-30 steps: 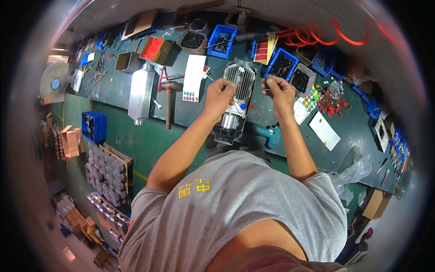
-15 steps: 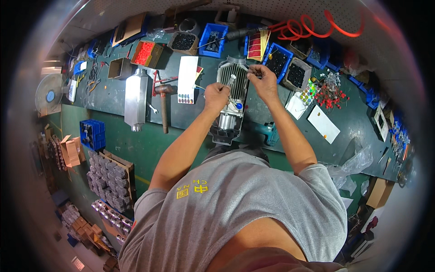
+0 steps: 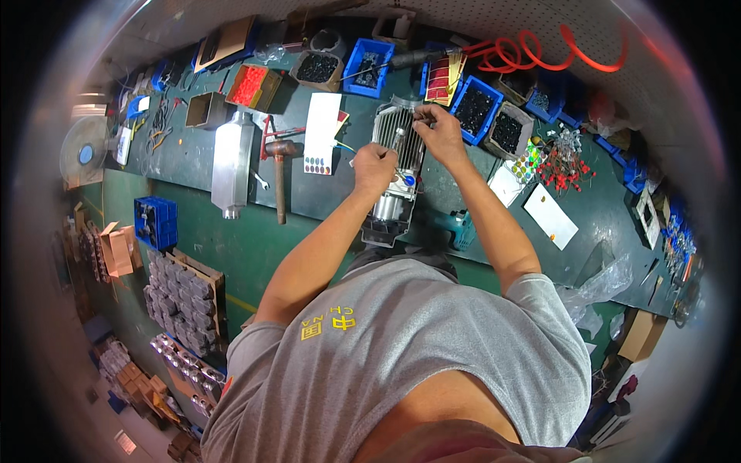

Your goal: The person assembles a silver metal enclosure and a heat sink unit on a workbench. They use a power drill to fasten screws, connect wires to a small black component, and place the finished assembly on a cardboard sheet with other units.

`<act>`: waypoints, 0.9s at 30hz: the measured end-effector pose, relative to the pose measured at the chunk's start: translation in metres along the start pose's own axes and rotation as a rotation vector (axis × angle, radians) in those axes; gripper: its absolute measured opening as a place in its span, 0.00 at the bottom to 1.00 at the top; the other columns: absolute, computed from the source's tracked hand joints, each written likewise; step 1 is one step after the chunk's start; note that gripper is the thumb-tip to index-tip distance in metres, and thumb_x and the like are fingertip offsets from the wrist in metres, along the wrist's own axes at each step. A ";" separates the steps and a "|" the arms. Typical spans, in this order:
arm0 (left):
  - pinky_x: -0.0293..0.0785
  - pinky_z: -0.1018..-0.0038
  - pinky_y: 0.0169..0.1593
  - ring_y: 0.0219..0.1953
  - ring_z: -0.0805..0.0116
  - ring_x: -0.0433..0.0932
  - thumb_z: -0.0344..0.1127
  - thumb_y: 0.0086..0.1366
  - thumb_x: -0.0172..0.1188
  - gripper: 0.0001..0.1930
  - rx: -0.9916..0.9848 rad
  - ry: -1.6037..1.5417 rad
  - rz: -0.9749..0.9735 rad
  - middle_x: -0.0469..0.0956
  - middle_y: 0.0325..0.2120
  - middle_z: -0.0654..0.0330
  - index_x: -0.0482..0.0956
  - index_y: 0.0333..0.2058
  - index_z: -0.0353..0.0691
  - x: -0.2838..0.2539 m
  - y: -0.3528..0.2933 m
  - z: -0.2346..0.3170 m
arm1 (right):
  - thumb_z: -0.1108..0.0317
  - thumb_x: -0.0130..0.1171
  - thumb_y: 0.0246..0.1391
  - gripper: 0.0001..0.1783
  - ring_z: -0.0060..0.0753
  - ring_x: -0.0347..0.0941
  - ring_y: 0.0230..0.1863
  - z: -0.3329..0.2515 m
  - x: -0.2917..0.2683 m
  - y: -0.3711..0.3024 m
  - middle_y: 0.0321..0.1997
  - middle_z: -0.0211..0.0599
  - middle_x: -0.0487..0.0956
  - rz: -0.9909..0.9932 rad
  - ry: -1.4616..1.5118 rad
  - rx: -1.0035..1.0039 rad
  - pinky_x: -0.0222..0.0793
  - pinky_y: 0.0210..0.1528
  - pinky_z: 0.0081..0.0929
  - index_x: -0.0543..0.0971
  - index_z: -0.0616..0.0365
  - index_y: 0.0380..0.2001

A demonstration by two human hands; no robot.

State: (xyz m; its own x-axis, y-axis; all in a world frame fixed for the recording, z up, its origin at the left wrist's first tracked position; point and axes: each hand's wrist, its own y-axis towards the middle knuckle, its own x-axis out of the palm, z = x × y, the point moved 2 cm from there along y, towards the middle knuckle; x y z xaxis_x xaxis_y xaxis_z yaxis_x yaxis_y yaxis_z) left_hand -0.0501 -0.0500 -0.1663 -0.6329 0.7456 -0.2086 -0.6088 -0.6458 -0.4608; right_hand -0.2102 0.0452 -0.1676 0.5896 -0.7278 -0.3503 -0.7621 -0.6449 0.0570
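A finned grey metal housing, like a motor body, lies lengthwise on the bench in front of me, with a bright silver cylinder at its near end and a round blue part on it. Over its left side my left hand is closed in a pinch; what the fingers hold is hidden. A thin blue wire shows just left of that hand. My right hand is bent over the far right edge of the fins, thumb and fingers pinched together. Anything between them is too small to name.
Left of the housing lie a hammer, a wrench, a white sheet and a second silver housing. Blue bins of small parts line the back. A green power tool sits at the near right. A red coiled hose hangs above.
My right hand has moved left and slightly nearer, in over the housing's fins. The left hand has shifted a little to the right and stays closed.
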 end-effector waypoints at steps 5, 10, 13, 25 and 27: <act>0.77 0.70 0.22 0.15 0.70 0.79 0.31 0.61 0.60 0.13 0.178 0.282 0.053 0.77 0.13 0.54 0.76 0.20 0.30 0.006 0.003 -0.004 | 0.73 0.68 0.46 0.18 0.36 0.81 0.37 0.008 0.004 0.006 0.37 0.42 0.83 -0.001 -0.071 -0.007 0.78 0.44 0.30 0.81 0.64 0.42; 0.77 0.56 0.33 0.27 0.43 0.82 0.33 0.58 0.64 0.13 0.406 0.539 0.193 0.78 0.20 0.42 0.74 0.21 0.29 0.010 -0.002 0.001 | 0.68 0.72 0.44 0.23 0.36 0.80 0.38 0.012 0.008 0.012 0.38 0.44 0.83 -0.010 -0.179 -0.067 0.77 0.43 0.32 0.80 0.66 0.45; 0.77 0.54 0.36 0.31 0.39 0.81 0.33 0.57 0.64 0.12 0.354 0.597 0.190 0.79 0.22 0.41 0.75 0.22 0.29 0.013 0.000 -0.002 | 0.65 0.74 0.42 0.27 0.39 0.80 0.39 0.015 0.013 0.014 0.39 0.46 0.83 -0.019 -0.275 -0.136 0.77 0.44 0.34 0.80 0.67 0.46; 0.76 0.49 0.37 0.31 0.40 0.81 0.35 0.58 0.64 0.11 0.365 0.652 0.180 0.80 0.24 0.44 0.76 0.27 0.33 0.017 -0.007 0.000 | 0.61 0.74 0.40 0.30 0.51 0.73 0.54 0.024 0.018 0.020 0.47 0.48 0.80 -0.126 -0.317 -0.021 0.70 0.58 0.43 0.80 0.62 0.49; 0.76 0.48 0.37 0.32 0.40 0.81 0.36 0.59 0.64 0.12 0.374 0.694 0.133 0.80 0.24 0.44 0.75 0.26 0.33 0.018 -0.008 0.005 | 0.61 0.74 0.41 0.30 0.52 0.73 0.54 0.028 0.019 0.020 0.49 0.48 0.79 -0.136 -0.335 -0.015 0.70 0.58 0.43 0.80 0.62 0.49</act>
State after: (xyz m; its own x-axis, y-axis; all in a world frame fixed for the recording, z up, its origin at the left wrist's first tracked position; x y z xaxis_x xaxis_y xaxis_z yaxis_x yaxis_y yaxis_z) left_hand -0.0591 -0.0324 -0.1616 -0.3441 0.5115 -0.7874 -0.7474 -0.6568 -0.1001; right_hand -0.2216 0.0251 -0.1989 0.5629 -0.5200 -0.6425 -0.6776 -0.7354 0.0015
